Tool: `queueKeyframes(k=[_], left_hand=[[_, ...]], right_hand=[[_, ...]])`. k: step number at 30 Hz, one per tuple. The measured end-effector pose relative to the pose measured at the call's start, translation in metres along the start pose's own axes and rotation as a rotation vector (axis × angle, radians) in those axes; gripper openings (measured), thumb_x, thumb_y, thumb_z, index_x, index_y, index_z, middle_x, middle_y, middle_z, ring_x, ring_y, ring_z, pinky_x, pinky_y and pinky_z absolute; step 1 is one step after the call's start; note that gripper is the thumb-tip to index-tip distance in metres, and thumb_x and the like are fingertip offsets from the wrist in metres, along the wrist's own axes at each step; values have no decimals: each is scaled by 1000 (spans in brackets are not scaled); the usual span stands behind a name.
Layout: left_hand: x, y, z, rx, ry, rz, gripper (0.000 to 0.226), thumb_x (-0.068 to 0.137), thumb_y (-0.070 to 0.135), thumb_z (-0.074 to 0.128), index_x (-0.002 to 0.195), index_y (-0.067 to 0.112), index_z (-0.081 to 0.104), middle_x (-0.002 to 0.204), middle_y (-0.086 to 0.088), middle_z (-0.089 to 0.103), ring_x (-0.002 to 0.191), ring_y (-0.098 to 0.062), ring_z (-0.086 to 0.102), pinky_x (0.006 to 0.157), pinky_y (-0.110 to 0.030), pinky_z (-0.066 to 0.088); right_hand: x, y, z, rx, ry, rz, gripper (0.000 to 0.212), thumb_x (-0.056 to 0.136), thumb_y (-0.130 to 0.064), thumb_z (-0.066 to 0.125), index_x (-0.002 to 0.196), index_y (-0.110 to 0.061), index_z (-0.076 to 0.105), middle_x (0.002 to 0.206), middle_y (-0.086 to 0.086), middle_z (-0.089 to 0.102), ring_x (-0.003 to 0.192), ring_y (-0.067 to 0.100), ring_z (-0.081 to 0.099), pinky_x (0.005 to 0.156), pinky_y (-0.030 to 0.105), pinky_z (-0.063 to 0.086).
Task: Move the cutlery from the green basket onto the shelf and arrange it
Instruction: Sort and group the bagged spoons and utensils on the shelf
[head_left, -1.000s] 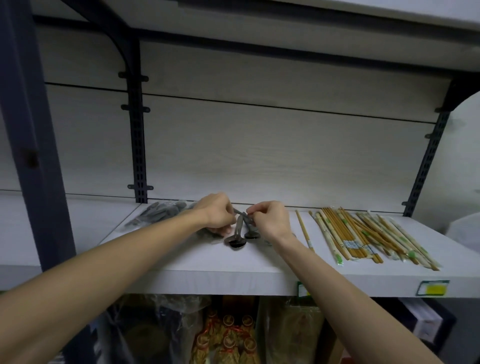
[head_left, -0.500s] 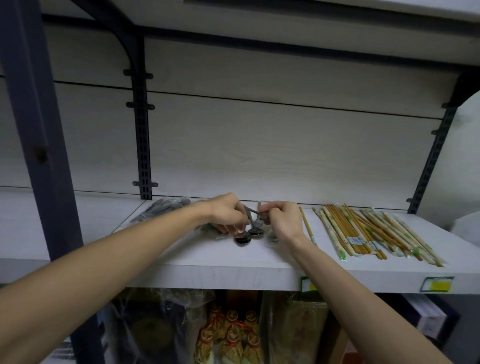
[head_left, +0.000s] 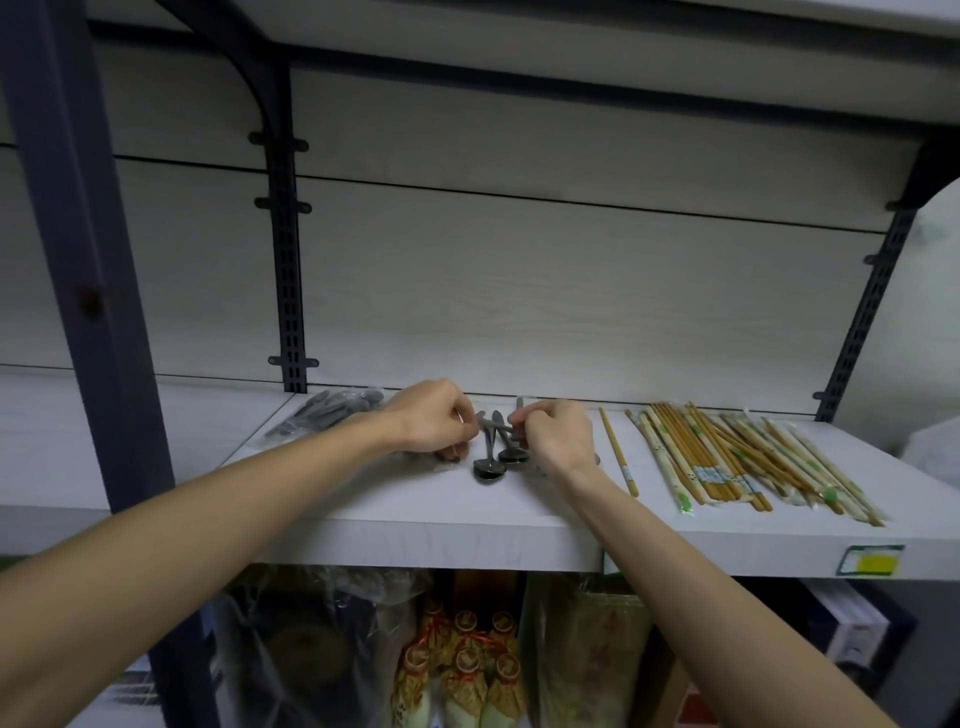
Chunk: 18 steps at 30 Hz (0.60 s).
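Observation:
Two metal spoons (head_left: 493, 460) lie bowls toward me on the white shelf (head_left: 447, 530), handles pointing back. My left hand (head_left: 428, 422) and my right hand (head_left: 556, 434) meet over the handles, fingers of both pinched on them. A clear bag of dark cutlery (head_left: 332, 410) lies just left of my left hand. A single chopstick (head_left: 618, 452) lies right of my right hand, and a spread of wrapped chopsticks (head_left: 737, 462) fills the shelf's right part. The green basket is out of view.
A dark upright post (head_left: 88, 291) stands at the left and a slotted bracket rail (head_left: 285, 291) behind the bag. Another rail (head_left: 862, 312) rises at the right. Below the shelf hang bagged goods (head_left: 467, 670). A yellow price label (head_left: 870, 560) sits on the shelf edge.
The view has shifted slightly; the spoons have slid a little back and right on the shelf while both hands stay pinched on their handles.

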<state>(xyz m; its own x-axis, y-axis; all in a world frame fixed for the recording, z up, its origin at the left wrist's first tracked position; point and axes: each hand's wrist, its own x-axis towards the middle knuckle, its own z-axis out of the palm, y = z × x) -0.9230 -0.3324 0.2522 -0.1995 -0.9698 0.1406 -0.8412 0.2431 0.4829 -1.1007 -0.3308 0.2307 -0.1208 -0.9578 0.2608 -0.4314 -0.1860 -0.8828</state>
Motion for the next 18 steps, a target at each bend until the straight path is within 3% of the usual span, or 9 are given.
queueKeyframes(k=[3,10,12,15,18], left_hand=[[-3,-3,0,-32,-8,-3,14,92,19,63,88,18,76,72,6,77,67,-10,76,70,-35,64],[-3,-12,-2,40,-31,42,9,82,26,77,91,24,76,73,13,76,76,-8,74,83,-36,59],[-2,-13,-2,94,26,47,11,82,26,76,93,27,77,76,16,75,80,-4,71,83,-32,58],[-3,-15,-2,177,58,64,14,85,31,74,98,29,78,83,17,74,83,-4,66,79,-27,54],[-2,-19,1,230,49,96,15,86,37,72,99,32,78,88,17,74,85,-5,65,79,-28,53]], right_hand=[[-2,1,2,-70,-18,-30,27,86,-11,51,85,3,74,84,18,74,88,33,67,77,39,53],[-2,3,12,-208,-67,-71,25,84,-9,54,84,-10,78,84,7,76,87,26,69,79,32,55],[-1,1,10,-167,-53,-65,25,84,-8,52,83,-7,78,82,8,75,84,26,70,78,36,57],[-1,-2,6,-116,-22,-62,29,85,-6,50,88,-9,78,83,5,75,78,21,68,72,31,55],[1,-3,7,-118,-61,-72,27,84,-9,51,86,-10,78,84,5,76,84,22,69,77,33,57]])
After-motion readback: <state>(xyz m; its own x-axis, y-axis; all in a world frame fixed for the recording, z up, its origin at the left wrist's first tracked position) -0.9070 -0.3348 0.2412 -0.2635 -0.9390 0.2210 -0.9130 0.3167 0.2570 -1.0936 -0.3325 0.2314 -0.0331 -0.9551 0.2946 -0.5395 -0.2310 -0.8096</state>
